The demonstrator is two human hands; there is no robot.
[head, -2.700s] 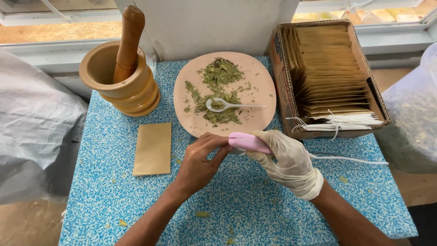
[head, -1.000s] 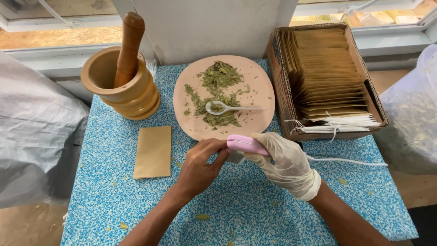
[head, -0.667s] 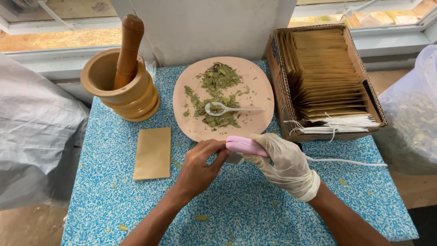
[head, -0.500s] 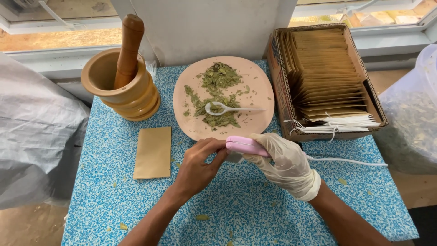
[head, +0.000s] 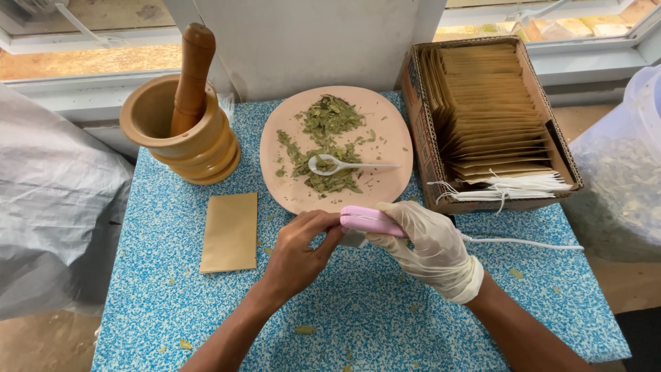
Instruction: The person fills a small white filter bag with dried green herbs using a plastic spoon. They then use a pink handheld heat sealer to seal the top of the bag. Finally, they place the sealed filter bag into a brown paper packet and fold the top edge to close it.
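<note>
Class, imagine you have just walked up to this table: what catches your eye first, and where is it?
First, the two hands at the table's front centre: the gloved right hand grips a pink handheld device that the bare left hand also touches. Behind them sits a round plate of dried green leaves, with a wooden mortar at back left.

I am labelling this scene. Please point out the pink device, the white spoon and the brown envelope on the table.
pink device (head: 365,220), head view, on its top face.
white spoon (head: 321,164), head view, on its bowl.
brown envelope (head: 229,231), head view, on its flat middle.
</note>
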